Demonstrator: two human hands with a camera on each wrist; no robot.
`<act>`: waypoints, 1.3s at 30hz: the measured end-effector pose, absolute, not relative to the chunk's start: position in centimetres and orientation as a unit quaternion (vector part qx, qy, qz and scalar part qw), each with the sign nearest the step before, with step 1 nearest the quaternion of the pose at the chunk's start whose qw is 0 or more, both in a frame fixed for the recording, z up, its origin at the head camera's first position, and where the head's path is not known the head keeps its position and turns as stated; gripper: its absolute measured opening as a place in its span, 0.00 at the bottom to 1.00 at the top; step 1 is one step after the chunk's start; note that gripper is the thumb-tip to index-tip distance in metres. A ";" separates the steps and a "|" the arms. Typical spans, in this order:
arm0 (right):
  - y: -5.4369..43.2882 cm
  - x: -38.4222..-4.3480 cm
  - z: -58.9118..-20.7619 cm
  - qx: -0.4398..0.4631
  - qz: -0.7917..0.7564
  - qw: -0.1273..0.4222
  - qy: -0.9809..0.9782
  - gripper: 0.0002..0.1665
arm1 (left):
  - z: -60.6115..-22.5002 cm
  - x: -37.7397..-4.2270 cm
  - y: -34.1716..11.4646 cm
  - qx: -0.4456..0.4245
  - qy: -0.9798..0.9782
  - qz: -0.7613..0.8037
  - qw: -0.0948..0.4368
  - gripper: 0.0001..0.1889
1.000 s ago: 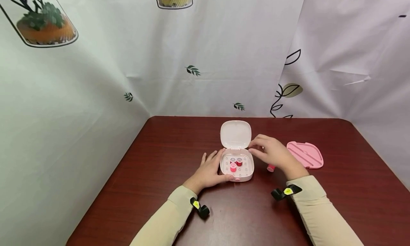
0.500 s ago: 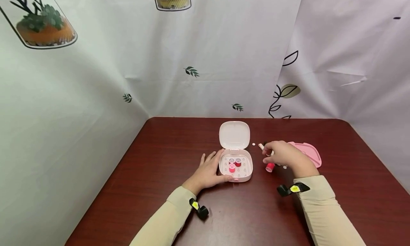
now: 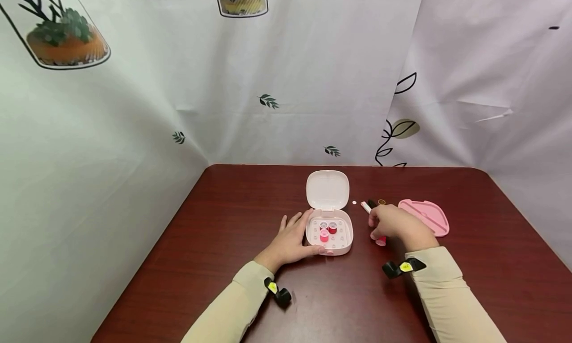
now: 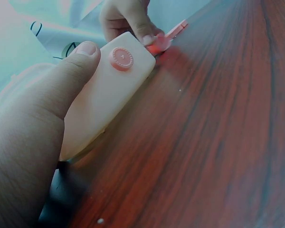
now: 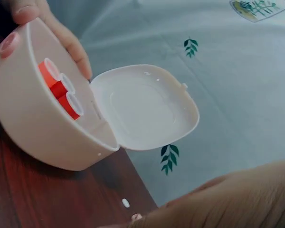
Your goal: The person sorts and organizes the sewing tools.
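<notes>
A white sewing box [image 3: 316, 251] with a pink front button [image 4: 121, 59] stands on the table, its lid [image 3: 327, 190] raised. Inside it, several thread spools [image 3: 323, 235] in red and pink sit on a pegged tray. My left hand [image 3: 288, 239] holds the box, with the thumb across its front and the fingers along its left side. To the right of the box, my right hand [image 3: 393, 224] is low over the table, fingers curled, thumb and fingertips at a red and pink thread spool [image 3: 381, 241]. The right fingertips' far side is hidden.
Behind the right hand lie a small white and black item [image 3: 366, 207], a gold ring-shaped piece [image 3: 382, 202] and a white button-like disc [image 3: 354, 202]. A pink tray insert [image 3: 431, 216] lies further right. A printed cloth [image 3: 286, 75] hangs behind the table [image 3: 250, 199].
My right hand has moved from beside the lid's hinge right and down to the loose spool, uncovering the small items behind. The spool has shifted slightly. My left hand stays on the box.
</notes>
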State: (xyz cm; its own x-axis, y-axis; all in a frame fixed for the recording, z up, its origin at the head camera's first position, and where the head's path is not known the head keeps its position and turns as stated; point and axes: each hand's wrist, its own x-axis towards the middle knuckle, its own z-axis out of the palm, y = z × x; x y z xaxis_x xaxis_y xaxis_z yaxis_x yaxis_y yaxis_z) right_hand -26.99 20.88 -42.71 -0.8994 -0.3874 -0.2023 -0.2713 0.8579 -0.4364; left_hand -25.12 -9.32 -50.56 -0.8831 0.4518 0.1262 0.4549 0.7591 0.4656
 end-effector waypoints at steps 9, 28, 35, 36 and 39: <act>21.1 -25.8 -41.8 -0.167 -0.179 0.173 0.954 0.13 | -50.4 -25.0 -9.3 -0.242 -0.937 -0.252 0.004 0.57; 21.3 -26.1 -42.3 -0.211 -0.212 0.101 0.949 0.12 | -50.4 -24.9 -9.5 -0.246 -0.936 -0.252 0.006 0.56; 20.1 -26.7 -41.9 -0.280 -0.238 0.012 0.930 0.12 | -50.3 -25.0 -9.4 -0.247 -0.935 -0.254 0.010 0.55; 19.9 -26.6 -41.8 -0.286 -0.241 0.007 0.928 0.12 | -50.3 -25.0 -9.4 -0.246 -0.935 -0.254 0.009 0.56; 19.3 -26.5 -41.7 -0.296 -0.249 -0.004 0.922 0.13 | -50.2 -24.9 -9.3 -0.241 -0.937 -0.253 0.003 0.57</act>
State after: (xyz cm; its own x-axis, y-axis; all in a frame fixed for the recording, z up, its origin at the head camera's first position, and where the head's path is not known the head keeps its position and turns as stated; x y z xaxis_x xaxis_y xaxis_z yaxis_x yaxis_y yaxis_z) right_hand -26.48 19.30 -41.72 -0.8248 -0.5438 0.1552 -0.5481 0.7011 -0.4561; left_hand -24.91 -9.35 -50.18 -0.8839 0.4503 0.1265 0.4529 0.7563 0.4721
